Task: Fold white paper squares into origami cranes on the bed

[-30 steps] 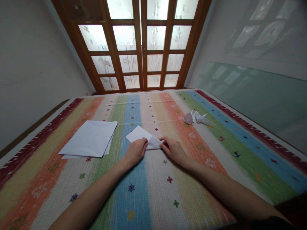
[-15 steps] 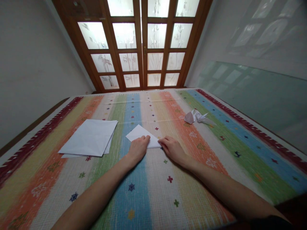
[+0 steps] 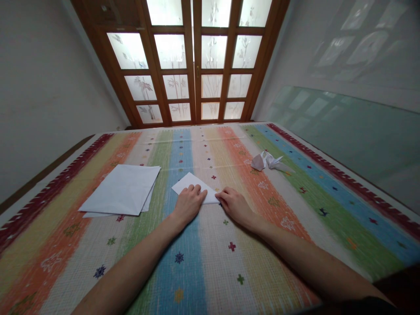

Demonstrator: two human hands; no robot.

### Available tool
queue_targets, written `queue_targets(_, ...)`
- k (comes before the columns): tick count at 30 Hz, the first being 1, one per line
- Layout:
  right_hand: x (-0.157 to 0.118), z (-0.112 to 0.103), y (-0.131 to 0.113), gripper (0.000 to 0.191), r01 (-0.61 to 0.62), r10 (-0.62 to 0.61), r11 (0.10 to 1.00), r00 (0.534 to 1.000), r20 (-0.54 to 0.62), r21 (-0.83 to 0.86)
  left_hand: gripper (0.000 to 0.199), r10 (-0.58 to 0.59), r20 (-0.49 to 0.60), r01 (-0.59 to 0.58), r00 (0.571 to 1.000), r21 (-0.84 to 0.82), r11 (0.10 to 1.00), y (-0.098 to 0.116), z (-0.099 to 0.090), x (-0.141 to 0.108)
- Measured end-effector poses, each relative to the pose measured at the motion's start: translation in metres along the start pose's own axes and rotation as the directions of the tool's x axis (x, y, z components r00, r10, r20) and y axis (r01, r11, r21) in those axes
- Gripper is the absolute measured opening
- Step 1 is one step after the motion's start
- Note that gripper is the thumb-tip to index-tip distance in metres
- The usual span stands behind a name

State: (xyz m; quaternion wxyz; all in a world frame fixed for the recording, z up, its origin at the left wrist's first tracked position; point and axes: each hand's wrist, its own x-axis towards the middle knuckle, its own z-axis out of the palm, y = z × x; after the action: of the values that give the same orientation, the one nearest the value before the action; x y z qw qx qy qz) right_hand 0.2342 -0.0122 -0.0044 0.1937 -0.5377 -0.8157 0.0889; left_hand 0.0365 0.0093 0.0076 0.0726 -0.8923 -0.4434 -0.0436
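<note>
A white sheet of folded paper (image 3: 189,180) lies on the tablecloth in the middle, its narrow end pointing right. My left hand (image 3: 190,201) rests over the paper's near edge with curled fingers, the thumb reaching right along it. At the right tip, my right hand (image 3: 233,204) pinches the paper between thumb and forefinger. Part of the paper is hidden under my left hand. To the left lies a small stack of white paper sheets (image 3: 121,188), slightly askew.
Two folded white paper figures (image 3: 267,161) sit close together at the right, possibly origami birds. The table has a striped, patterned tablecloth (image 3: 179,271). Beyond it are wooden doors with frosted panes (image 3: 177,85), and a glass panel (image 3: 354,124) leans along the right wall.
My left hand's fingers have shifted slightly on the paper, with the thumb further out to the right. The right hand stays at the tip; the view has tilted marginally.
</note>
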Motion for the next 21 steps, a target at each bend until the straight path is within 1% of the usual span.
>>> queue_targets(3,0.000,0.001,0.000,0.023,0.002,-0.003,1.000,1.000,-0.006,-0.008,0.031,0.174,-0.040,-0.177,0.984,-0.115,0.977,-0.004,0.007,-0.002)
queue_targets(5,0.001,0.002,0.001,0.023,0.006,-0.006,1.000,1.000,-0.011,-0.006,0.038,0.232,-0.017,-0.231,0.973,-0.191,0.954,-0.005,0.011,-0.004)
queue_targets(8,0.001,0.002,0.002,0.023,0.007,-0.007,1.000,1.000,-0.018,0.002,0.055,0.261,0.069,-0.240,0.963,-0.223,0.945,-0.006,0.013,-0.008)
queue_targets(10,0.001,0.001,0.002,0.023,-0.003,0.003,1.000,1.000,-0.022,-0.005,0.069,0.283,0.131,-0.250,0.950,-0.224,0.942,-0.005,0.009,-0.009)
queue_targets(12,0.000,-0.001,0.002,0.022,-0.016,0.015,1.000,0.999,-0.029,-0.027,0.076,0.288,0.175,-0.246,0.942,-0.224,0.943,-0.004,0.005,-0.009)
queue_targets(17,-0.007,-0.006,0.007,0.020,-0.011,0.008,0.999,0.999,-0.051,-0.047,0.076,0.270,0.206,-0.220,0.941,-0.235,0.947,-0.003,-0.002,-0.009)
queue_targets(21,-0.010,-0.009,0.020,0.018,0.004,-0.002,0.999,0.999,-0.049,0.035,0.074,0.281,0.224,-0.220,0.933,-0.264,0.939,-0.005,-0.003,-0.008)
